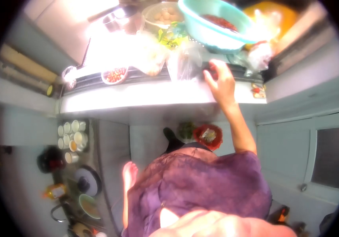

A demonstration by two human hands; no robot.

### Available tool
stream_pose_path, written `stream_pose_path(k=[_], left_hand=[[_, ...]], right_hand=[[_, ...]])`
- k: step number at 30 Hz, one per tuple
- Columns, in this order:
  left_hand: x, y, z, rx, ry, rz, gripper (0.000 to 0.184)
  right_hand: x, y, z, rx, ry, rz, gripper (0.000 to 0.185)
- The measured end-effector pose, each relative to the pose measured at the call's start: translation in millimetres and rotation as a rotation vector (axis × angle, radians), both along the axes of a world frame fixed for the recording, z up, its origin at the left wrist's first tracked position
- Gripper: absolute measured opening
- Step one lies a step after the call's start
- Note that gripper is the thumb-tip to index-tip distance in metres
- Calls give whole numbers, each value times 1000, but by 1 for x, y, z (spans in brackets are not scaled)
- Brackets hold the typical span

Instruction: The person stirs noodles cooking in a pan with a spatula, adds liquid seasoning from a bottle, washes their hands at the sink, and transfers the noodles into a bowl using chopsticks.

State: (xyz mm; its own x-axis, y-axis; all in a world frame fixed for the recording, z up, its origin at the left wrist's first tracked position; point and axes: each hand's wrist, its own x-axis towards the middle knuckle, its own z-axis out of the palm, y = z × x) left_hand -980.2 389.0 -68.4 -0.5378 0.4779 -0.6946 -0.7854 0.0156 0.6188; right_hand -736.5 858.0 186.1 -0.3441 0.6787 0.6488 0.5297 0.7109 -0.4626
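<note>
My right hand (pixel 221 83) reaches over the front edge of the white counter (pixel 157 98). Its thumb and fingers are apart, and I see nothing held in it. Just to its left lies a clear plastic bag (pixel 183 61), and beyond it stands a large turquoise basin (pixel 213 39) with dark red contents. My left hand (pixel 130 173) hangs beside my purple top (pixel 213 181), away from the counter. Its fingers look loosely bent and apart, with nothing visible in them.
A small bowl of red and pale pieces (pixel 115 75) sits near the counter edge. Behind are a bowl of eggs (pixel 165 16) and a crumpled plastic bag (pixel 259 57). Several white cups (pixel 78 125) and a pot lid (pixel 87 181) occupy the left surface. A red basin (pixel 217 138) stands below.
</note>
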Motion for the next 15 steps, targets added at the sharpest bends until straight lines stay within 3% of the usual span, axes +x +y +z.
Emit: stream_pose_path(k=[2, 3, 5, 6, 8, 11, 13, 15], left_hand=[[-7, 60, 55, -159, 191, -192, 19], [-11, 85, 77, -167, 190, -198, 19], [-18, 124, 107, -99, 293, -387, 20], [-23, 134, 110, -89, 292, -399, 20], [-34, 158, 112, -80, 320, -532, 20], [-46, 178, 120, -61, 322, -628, 23], [-56, 187, 117, -76, 303, -688, 27], [-62, 197, 115, -72, 288, -709, 26]], right_hand=[[-17, 34, -6, -39, -128, -94, 39], [-24, 46, -9, -66, -255, -184, 44], [-37, 69, -29, -35, -238, -121, 47], [-42, 77, -31, 12, -217, -57, 49], [-42, 81, -27, -243, -231, 19, 39], [-37, 69, -9, -376, -52, 57, 30], [-32, 58, 8, -704, 212, 181, 24], [-22, 52, 19, -771, 196, 229, 23]])
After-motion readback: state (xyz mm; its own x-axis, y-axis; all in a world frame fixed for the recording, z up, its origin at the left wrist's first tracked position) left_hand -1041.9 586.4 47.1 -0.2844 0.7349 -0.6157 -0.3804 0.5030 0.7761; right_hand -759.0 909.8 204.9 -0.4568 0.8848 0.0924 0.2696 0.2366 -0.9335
